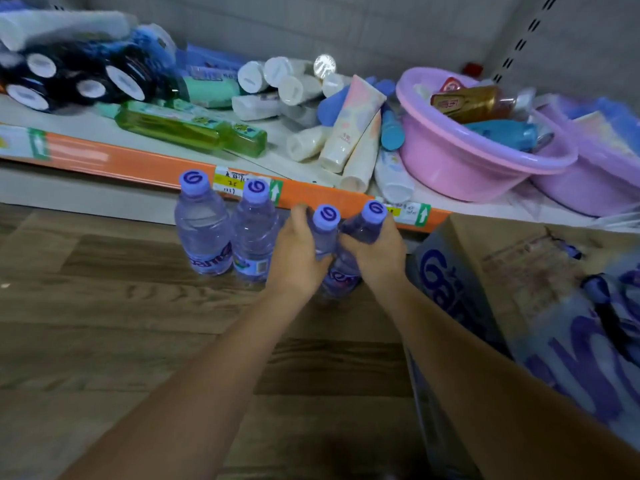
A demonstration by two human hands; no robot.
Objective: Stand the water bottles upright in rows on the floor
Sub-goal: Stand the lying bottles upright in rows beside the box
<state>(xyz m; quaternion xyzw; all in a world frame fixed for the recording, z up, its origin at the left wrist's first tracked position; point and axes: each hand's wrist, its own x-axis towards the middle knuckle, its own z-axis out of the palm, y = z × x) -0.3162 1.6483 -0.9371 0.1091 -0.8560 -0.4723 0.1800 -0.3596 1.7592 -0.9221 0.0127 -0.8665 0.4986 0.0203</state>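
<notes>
Two clear water bottles with purple caps stand upright side by side on the wooden floor: one (202, 230) at the left, another (254, 237) touching it on the right. My left hand (298, 254) grips a third bottle (325, 233) upright by its shoulder, its base at the floor. My right hand (375, 251) holds a fourth bottle (369, 220), tilted to the right, close against the third. Both held bottles sit just right of the standing pair, in front of the shelf edge.
A cardboard box (485, 271) with plastic-wrapped bottles lies at the right. An orange-edged low shelf (138, 161) behind carries tubes, green bottles and pink basins (460, 161). Wooden floor (104, 341) stretches to the left and towards me.
</notes>
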